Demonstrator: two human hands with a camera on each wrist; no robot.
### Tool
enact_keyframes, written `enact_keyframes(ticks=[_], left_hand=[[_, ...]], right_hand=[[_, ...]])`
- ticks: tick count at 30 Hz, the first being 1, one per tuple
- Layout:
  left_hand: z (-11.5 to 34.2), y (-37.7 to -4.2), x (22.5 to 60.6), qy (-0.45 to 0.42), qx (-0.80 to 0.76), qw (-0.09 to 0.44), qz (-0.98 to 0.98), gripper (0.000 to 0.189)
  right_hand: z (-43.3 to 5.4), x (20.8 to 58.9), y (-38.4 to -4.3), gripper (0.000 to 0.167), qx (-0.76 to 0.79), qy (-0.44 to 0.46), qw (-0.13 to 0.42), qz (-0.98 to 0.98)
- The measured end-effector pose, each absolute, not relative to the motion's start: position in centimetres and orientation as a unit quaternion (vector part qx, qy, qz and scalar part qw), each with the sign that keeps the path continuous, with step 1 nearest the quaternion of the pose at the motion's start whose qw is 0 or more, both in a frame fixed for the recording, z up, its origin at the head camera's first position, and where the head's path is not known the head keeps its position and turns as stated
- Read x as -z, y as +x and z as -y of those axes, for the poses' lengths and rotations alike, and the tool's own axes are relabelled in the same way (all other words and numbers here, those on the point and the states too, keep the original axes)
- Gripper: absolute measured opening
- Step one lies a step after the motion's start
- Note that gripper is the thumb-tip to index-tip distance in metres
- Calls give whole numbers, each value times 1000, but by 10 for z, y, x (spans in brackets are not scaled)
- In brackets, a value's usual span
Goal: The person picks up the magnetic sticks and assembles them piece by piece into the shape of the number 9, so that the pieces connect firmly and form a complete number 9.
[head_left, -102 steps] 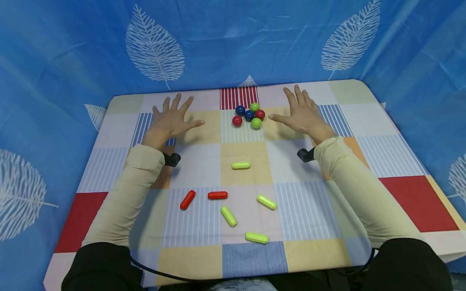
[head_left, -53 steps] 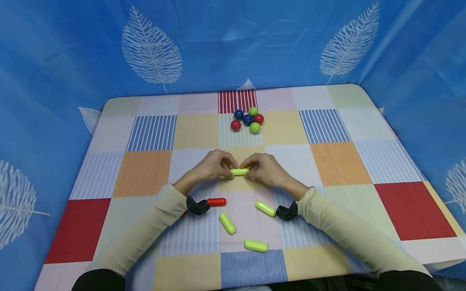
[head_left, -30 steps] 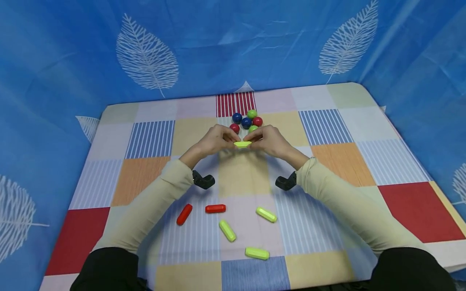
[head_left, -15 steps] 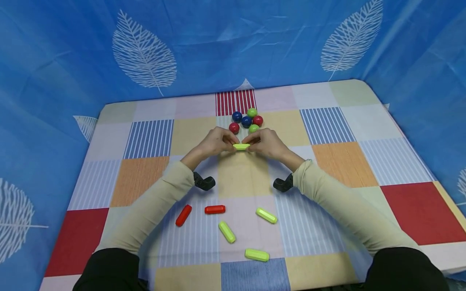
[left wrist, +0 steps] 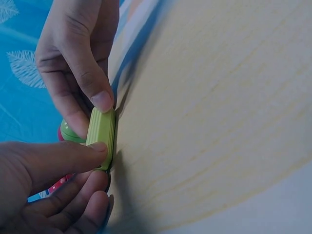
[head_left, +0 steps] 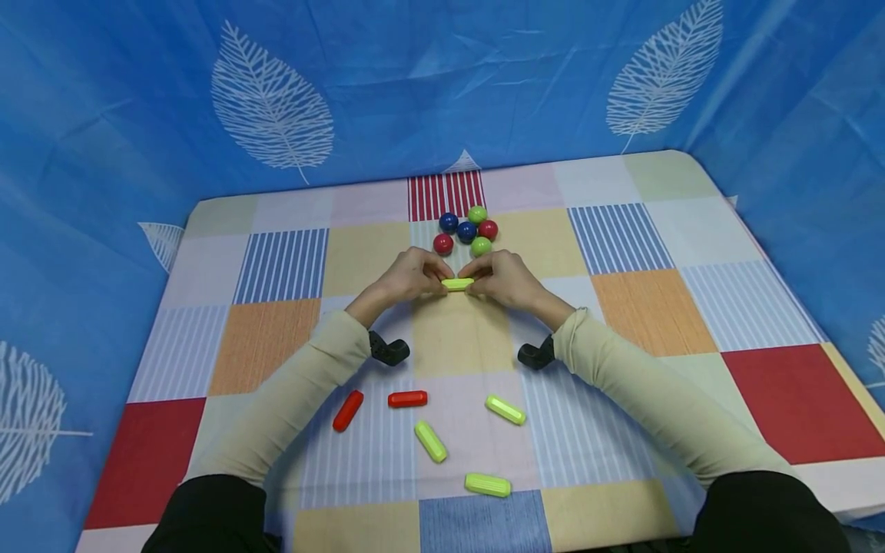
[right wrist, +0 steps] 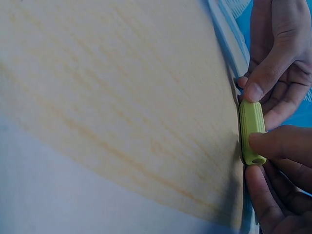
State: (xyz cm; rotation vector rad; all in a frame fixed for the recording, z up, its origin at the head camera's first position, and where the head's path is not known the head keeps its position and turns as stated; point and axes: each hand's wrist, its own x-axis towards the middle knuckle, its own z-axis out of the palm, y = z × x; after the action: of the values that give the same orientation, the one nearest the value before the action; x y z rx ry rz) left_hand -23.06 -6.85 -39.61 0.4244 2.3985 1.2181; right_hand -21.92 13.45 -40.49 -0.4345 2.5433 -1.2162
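Note:
A short lime-green ridged rod [head_left: 457, 284] lies crosswise between both hands in the head view, low over the tablecloth. My left hand [head_left: 410, 275] pinches its left end between thumb and fingers. The opposite end is pinched by my right hand [head_left: 510, 279]. In the left wrist view the ridged rod [left wrist: 102, 129] shows lengthwise grooves, with a thumb on each end. The right wrist view shows a dark hole in the end face of the rod [right wrist: 252, 122]. Just beyond the hands sit red [head_left: 443, 244], blue [head_left: 467, 232] and green [head_left: 480, 246] balls in a cluster.
Nearer the person lie two red rods [head_left: 408, 399] and three more lime-green rods [head_left: 430, 442], [head_left: 505, 409], [head_left: 488, 485]. A patchwork cloth covers the table [head_left: 650, 315]. Blue leaf-print curtains [head_left: 442, 84] enclose its back and sides.
Both hands came in from wide apart, took the lime-green rod by its ends and carried it away from the person toward the balls. Over the last second it has come slightly back and down.

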Motion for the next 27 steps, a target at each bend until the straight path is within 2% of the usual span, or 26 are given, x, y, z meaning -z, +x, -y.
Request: enact_keyframes(ticks=[17, 24, 27], left_hand=[[67, -230, 397, 155, -456, 207, -852, 18], [70, -229, 396, 144, -454, 206, -855, 19], [70, -227, 397, 142, -456, 211, -853, 19]], right_hand=[[-141, 395, -221, 25, 405, -163, 137, -889], [-158, 364, -244, 30, 437, -125, 54, -889], [-167, 365, -255, 38, 434, -87, 43, -896]])
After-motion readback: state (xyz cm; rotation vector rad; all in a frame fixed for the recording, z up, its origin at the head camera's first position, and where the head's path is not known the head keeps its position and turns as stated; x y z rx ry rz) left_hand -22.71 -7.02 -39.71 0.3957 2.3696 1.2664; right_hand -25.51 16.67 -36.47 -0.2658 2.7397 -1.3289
